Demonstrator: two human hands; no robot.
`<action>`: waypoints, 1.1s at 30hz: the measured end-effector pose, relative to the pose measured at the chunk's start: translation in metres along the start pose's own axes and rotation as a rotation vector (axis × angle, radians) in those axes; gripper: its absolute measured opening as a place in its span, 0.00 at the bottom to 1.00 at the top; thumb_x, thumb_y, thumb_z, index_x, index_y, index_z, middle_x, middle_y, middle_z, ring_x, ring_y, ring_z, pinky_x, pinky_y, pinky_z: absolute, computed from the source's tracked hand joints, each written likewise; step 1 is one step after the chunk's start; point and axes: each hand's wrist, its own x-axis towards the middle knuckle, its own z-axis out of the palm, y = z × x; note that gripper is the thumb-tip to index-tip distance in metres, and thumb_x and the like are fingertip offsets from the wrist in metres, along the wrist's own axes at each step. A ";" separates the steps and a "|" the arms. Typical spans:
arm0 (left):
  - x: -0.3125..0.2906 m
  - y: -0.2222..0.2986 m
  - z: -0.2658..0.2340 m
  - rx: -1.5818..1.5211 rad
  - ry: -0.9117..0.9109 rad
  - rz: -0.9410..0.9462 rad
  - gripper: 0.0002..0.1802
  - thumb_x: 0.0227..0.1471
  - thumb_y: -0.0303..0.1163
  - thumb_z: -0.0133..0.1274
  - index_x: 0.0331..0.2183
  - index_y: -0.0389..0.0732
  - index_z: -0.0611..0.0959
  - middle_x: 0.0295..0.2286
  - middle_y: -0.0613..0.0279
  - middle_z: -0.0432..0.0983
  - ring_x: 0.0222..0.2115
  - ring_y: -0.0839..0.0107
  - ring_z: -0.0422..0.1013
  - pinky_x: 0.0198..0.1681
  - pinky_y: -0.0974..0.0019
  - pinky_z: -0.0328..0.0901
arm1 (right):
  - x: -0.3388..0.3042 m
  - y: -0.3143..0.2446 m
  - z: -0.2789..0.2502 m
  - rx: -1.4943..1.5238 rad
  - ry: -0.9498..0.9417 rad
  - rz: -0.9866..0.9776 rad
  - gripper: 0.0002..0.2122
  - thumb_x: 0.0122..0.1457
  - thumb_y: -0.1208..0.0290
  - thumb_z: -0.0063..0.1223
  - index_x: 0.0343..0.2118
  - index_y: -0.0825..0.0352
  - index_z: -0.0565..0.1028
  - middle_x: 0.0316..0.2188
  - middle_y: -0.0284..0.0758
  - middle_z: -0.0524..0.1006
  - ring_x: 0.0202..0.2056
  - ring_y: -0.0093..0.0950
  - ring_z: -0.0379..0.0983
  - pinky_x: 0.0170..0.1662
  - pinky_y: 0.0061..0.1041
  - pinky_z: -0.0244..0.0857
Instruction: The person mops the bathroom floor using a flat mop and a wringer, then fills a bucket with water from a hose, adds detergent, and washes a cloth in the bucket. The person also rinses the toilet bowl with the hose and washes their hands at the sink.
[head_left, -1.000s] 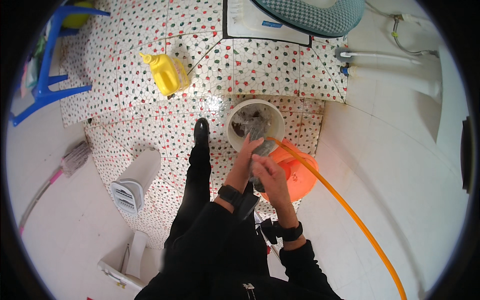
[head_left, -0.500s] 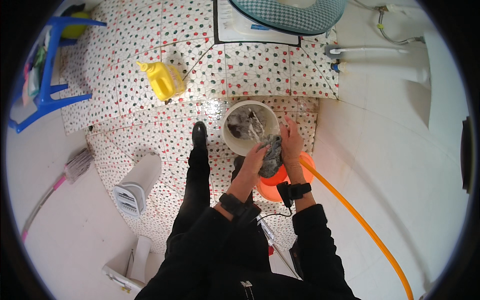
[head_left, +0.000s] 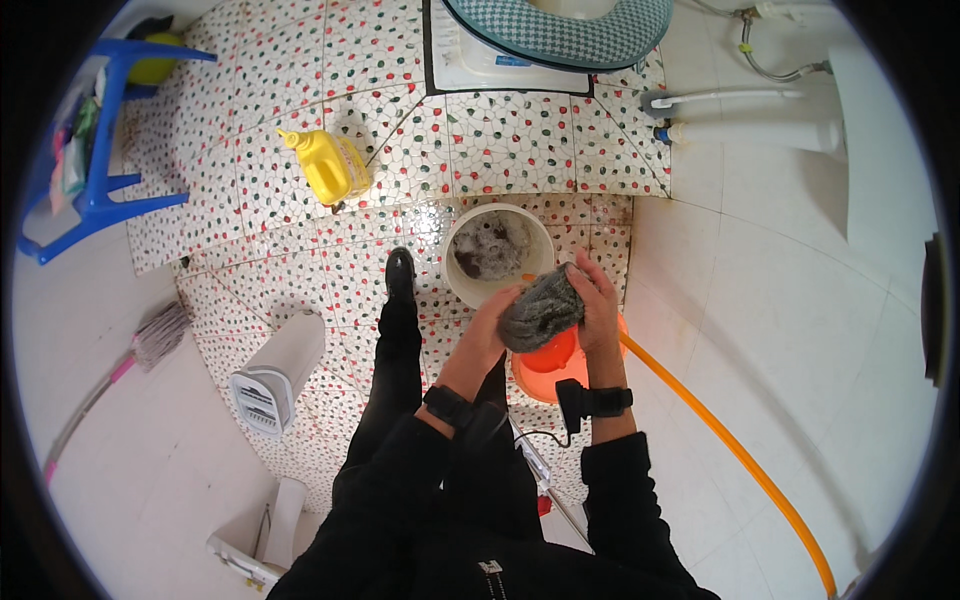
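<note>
A wet, dark grey cloth (head_left: 542, 312), bunched into a thick roll, is held between my two hands just over the near rim of a cream bucket (head_left: 449, 284). My left hand (head_left: 490, 325) is closed on its left end. At the other end, my right hand (head_left: 598, 305) grips it with the thumb on top. Foamy, murky water (head_left: 492, 247) lies in the bucket. The orange tip of a hose (head_left: 529, 277) shows at the bucket's near rim, and the cloth hides the part beside it. Beneath the cloth is a red-orange bowl-like vessel (head_left: 550, 354), partly covered.
An orange basin (head_left: 535, 386) stands below my hands, with the yellow-orange hose (head_left: 720, 432) running along the right. A yellow jug (head_left: 328, 170) sits on the raised tiled step. Around me are a blue stool (head_left: 95, 212), a white bin (head_left: 275, 375), a mop (head_left: 158, 335) and a toilet seat (head_left: 570, 45).
The cloth has turned from upright to a slanted, wider roll. My hands have spread further apart along it. The white streak of water over the bucket no longer shows.
</note>
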 end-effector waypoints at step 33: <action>-0.017 -0.002 -0.003 0.310 0.024 0.158 0.11 0.54 0.30 0.41 0.40 0.40 0.71 0.37 0.63 0.70 0.39 0.74 0.68 0.41 0.69 0.63 | 0.007 0.039 0.025 -0.423 0.299 -0.224 0.13 0.55 0.68 0.48 0.41 0.69 0.70 0.33 0.34 0.74 0.32 0.27 0.70 0.36 0.25 0.63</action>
